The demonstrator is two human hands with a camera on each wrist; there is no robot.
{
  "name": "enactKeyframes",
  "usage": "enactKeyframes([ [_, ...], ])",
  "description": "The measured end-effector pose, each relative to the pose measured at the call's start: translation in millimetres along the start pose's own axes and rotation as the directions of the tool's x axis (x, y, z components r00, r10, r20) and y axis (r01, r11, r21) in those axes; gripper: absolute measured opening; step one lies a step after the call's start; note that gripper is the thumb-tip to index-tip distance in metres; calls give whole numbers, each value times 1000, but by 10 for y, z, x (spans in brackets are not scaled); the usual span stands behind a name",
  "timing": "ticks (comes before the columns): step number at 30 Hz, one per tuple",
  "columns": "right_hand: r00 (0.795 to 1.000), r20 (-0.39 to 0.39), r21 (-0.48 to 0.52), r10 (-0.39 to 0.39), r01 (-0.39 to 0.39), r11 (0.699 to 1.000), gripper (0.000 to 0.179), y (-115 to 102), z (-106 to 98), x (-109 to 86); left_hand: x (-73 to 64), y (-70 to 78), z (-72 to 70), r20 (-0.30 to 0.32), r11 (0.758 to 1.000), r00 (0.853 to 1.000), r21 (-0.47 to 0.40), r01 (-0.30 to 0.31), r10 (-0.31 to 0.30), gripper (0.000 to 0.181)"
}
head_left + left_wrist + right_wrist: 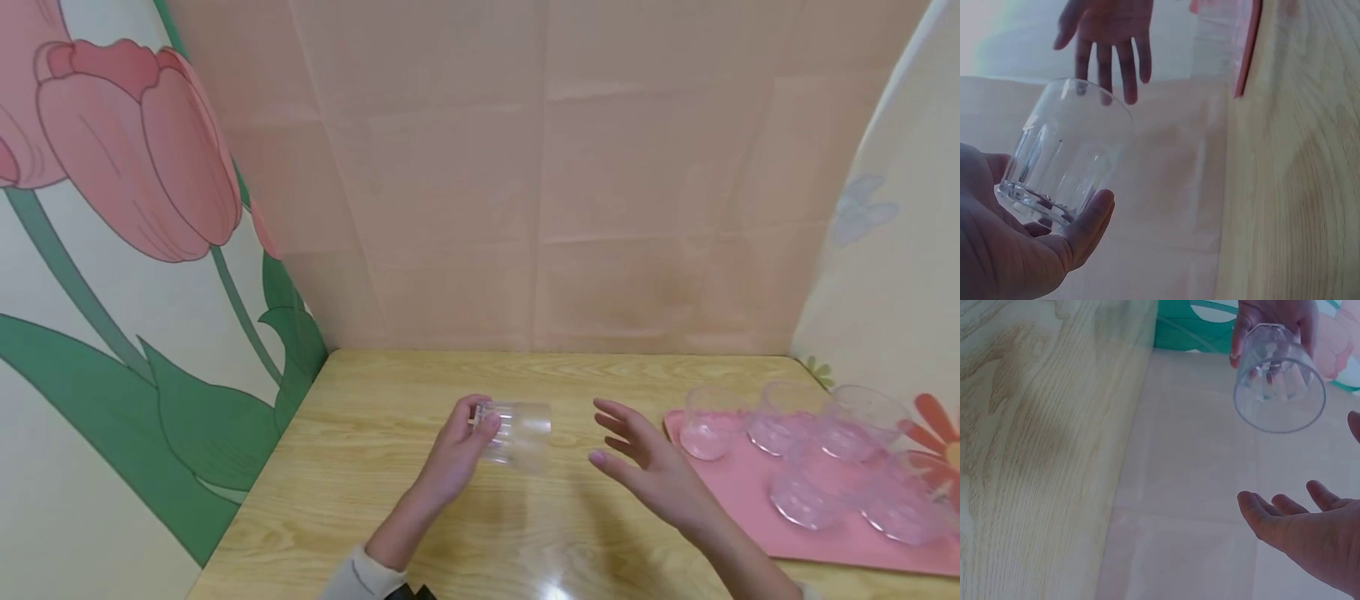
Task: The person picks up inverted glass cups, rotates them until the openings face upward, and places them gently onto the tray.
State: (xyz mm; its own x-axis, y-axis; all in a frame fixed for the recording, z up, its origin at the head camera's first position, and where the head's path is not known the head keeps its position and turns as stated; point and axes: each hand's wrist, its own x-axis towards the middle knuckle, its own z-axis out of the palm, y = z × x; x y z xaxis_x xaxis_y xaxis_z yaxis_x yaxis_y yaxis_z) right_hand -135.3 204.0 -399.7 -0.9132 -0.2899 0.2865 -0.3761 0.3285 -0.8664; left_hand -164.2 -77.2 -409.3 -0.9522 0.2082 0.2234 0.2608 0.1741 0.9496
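Observation:
A clear glass [531, 433] with a fluted lower part is held sideways above the table, its mouth facing right. My left hand [457, 446] grips it round the base, thumb on the near side. In the left wrist view the glass [1072, 150] looks see-through, with nothing visible inside. Apart from the glass, to its right, my right hand [656, 475] hangs in the air with fingers spread and holds nothing. The right wrist view shows the round rim of the glass [1280, 428] turned toward my right hand [1310, 534].
On the right of the wood-grain table [360, 500] lies a pink tray [738, 508] with several clear glasses [806, 500] standing on it. A pink sheet [525, 183] hangs behind the table. Panels with printed flowers [142, 158] stand at both sides.

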Motion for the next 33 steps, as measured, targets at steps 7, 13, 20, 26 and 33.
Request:
enactKeyframes([
  [7,999,11,12,-34,34,999,60,14,25,44,39,9,150,17,999,1000,-45,-6,7,41],
  [13,999,6,22,-37,37,999,60,6,51,53,50,12,254,21,997,1000,-72,-3,5,39],
  [20,999,3,22,-34,34,999,61,-5,71,56,54,12,342,22,997,1000,-75,-8,10,39],
  [26,999,-5,32,-54,54,998,63,7,71,58,68,-21,402,34,997,999,-75,-10,12,40],
  [33,999,2,46,-42,41,998,64,-18,68,49,76,-1,484,46,995,999,-97,2,3,40],
])
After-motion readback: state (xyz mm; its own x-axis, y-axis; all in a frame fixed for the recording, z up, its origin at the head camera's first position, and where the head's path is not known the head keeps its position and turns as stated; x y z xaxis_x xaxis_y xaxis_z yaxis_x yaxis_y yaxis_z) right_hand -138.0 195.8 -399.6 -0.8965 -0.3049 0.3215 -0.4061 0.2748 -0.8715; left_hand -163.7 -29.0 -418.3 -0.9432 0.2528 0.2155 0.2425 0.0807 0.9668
